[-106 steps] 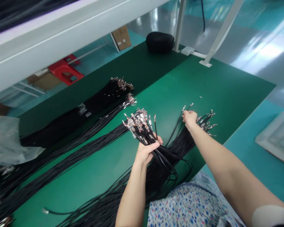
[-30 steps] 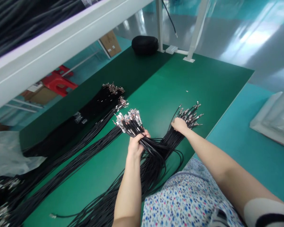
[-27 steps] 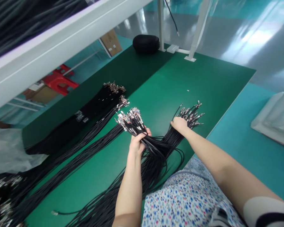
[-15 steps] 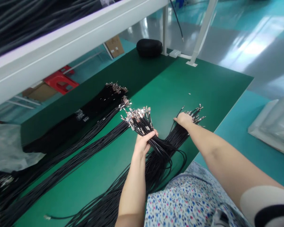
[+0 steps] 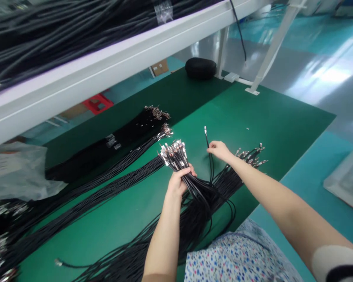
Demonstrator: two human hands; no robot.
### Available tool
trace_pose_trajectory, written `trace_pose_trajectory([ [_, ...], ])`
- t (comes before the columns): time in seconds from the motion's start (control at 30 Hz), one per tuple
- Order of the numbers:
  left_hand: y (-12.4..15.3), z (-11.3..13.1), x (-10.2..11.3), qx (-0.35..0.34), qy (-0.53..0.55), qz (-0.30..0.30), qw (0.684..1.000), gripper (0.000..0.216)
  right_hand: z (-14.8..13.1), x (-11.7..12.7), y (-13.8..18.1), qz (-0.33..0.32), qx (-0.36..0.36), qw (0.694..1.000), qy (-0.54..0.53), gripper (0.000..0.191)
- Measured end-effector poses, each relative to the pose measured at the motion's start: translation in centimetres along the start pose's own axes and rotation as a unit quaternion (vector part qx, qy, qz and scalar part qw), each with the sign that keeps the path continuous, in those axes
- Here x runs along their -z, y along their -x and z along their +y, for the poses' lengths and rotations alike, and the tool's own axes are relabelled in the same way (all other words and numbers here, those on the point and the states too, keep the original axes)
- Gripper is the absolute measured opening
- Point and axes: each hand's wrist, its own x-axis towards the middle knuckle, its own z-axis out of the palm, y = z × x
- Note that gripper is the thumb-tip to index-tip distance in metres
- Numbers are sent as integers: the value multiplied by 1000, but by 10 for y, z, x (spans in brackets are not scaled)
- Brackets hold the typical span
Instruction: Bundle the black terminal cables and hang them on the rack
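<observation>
My left hand (image 5: pixel 181 179) is wrapped round a bundle of black cables (image 5: pixel 178 156), whose shiny metal terminals fan out above my thumb. In a pinch between thumb and fingertips, my right hand (image 5: pixel 219 151) has a single black cable (image 5: pixel 206 138), its metal-tipped end pointing up. The lower part of that cable runs down toward the pile. Below and to the right lies a larger pile of black cables (image 5: pixel 223 182) on the green table, its terminals (image 5: pixel 254 154) partly behind my right forearm.
More cable bundles (image 5: pixel 129 176) lie along the left of the green table (image 5: pixel 267 113). A white shelf beam (image 5: pixel 111 55) carrying black cables (image 5: pixel 76 31) crosses the upper left. At the back are a black case (image 5: pixel 200 68) and a white post (image 5: pixel 272 51). A plastic bag (image 5: pixel 14 168) rests at left.
My right hand has moved left and away from the pile's terminals, drawing one cable end with it. My left hand still grips its bundle. The view has shifted slightly.
</observation>
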Motion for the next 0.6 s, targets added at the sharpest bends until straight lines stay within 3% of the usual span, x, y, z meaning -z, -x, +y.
trace_pose_trajectory([
  [0.07,-2,1,-4,-7,8,43,999,19,-14,2,22,-64,92,988,-106,17],
  [0.13,-1,-1,-11,-19,10,59,998,24,-25,5,45,-137,158,957,-203,18],
  [0.2,2,-4,-18,-38,3,52,998,27,-34,7,65,-180,184,937,-238,18],
  [0.27,6,-7,-24,-62,-12,48,997,25,-42,8,80,-183,195,935,-232,16],
  [0.37,14,-10,-29,-91,-32,60,993,25,-49,7,93,-114,237,942,-208,14],
  [0.5,24,-13,-34,-124,-54,69,988,32,-53,6,108,24,322,921,-215,15],
  [0.6,29,-15,-39,-144,-82,67,984,33,-55,4,120,113,324,909,-237,17],
])
